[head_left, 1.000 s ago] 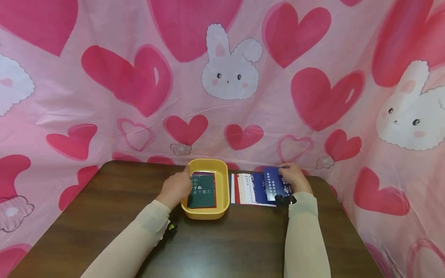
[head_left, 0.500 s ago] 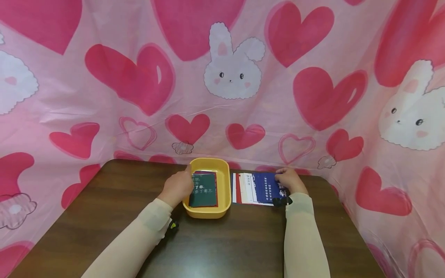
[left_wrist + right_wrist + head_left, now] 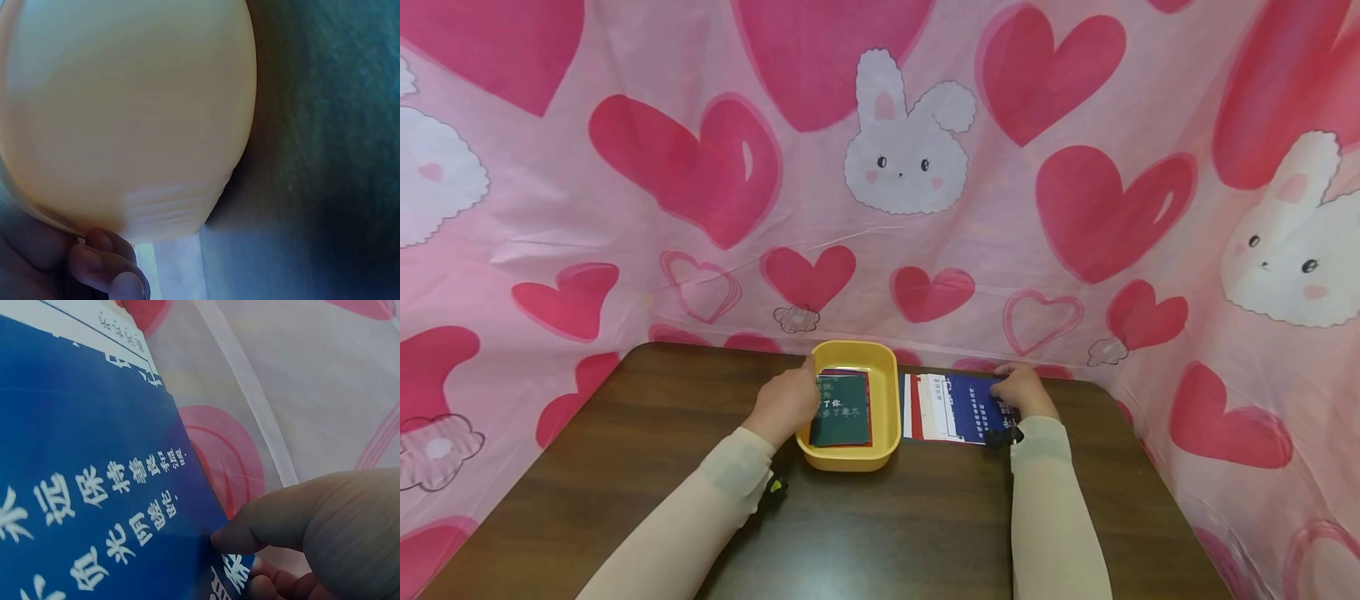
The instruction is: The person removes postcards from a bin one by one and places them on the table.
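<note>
My left hand point(image 3: 784, 406) grips the left side of a yellow plastic basin point(image 3: 850, 464); in the left wrist view its curled fingers point(image 3: 103, 269) sit at the basin's rim. Inside the basin lies a pile of cards, a dark green card point(image 3: 841, 427) with pale writing on top. To the right, my right hand point(image 3: 1028, 392) pinches the right edge of a blue card point(image 3: 976, 410) with white writing. In the right wrist view the thumb point(image 3: 269, 519) presses on the blue card's face, other fingers partly hidden under it. White and red cards point(image 3: 931, 408) lie overlapped beside it.
A brown wooden table point(image 3: 865, 533) carries everything. Close behind the basin and cards hangs a pink cloth point(image 3: 880, 275) with hearts and rabbits, which also runs along both sides. The basin's right wall is close to the row of cards.
My right hand has shifted left with the blue card, which now lies closer over the other cards. The left hand keeps its grip on the basin. The head view has drifted slightly.
</note>
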The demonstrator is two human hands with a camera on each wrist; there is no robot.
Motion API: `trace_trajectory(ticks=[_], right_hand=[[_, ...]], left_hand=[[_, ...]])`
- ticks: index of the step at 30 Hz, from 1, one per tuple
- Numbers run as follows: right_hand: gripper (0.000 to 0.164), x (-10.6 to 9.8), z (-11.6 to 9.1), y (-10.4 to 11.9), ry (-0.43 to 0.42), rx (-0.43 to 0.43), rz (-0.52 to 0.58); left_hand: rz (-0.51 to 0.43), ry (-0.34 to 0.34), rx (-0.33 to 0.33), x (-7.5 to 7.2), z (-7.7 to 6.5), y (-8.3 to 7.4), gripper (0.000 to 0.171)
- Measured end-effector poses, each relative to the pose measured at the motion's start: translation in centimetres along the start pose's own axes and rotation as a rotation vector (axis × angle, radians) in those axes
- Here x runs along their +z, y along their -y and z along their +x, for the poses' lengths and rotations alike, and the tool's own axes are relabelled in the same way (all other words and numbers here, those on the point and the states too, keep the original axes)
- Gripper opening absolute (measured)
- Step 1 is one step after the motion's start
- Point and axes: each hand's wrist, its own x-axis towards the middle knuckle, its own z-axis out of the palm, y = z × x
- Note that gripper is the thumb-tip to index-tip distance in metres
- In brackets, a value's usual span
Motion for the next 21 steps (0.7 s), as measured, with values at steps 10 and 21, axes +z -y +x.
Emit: trace_trajectory(ticks=[10, 21], right_hand=[[0.052, 0.2, 1.1, -0.5, -0.019, 0.007, -0.024], [0.04, 0.7, 1.1, 2.7, -0.064, -0.17, -0.032]], left_hand=[[0.012, -0.002, 0.003, 0.0, -0.2, -0.2, 0.072], [0.03, -0.012, 0.006, 0.0, -0.1, -0.1, 0.072]])
